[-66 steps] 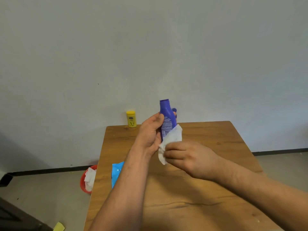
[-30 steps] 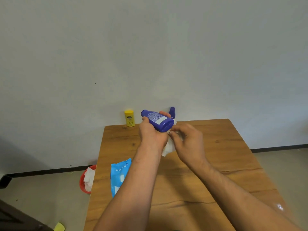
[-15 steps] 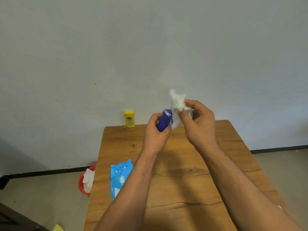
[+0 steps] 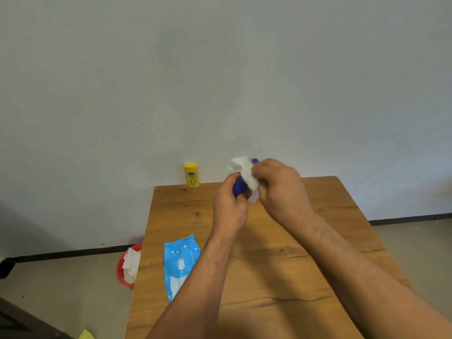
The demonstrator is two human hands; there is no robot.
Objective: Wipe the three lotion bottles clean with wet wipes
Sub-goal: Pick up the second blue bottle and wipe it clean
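Floor: red bowl holds used wipes; hands grip blue bottle

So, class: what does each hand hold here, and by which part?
The left hand grips the dark blue plastic lotion bottle around its body. The right hand presses a crumpled white wet wipe against the bottle.
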